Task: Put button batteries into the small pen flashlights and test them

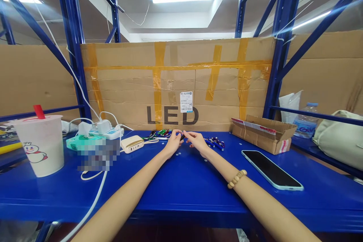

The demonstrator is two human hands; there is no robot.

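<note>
My left hand and my right hand meet near the back of the blue table. Between their fingertips is a small dark object, too small to name; the fingers of both hands are closed around it. Just beyond my left hand lies a pile of small shiny green, dark and silver pieces. To the right of my right hand sits a heap of small blue shiny pieces. A few tiny pale discs lie on the table below my hands.
At left stand a drink cup with a red straw, a power strip with cables, a green tissue pack and a power bank. At right are a phone and an open cardboard box. Taped cardboard closes the back.
</note>
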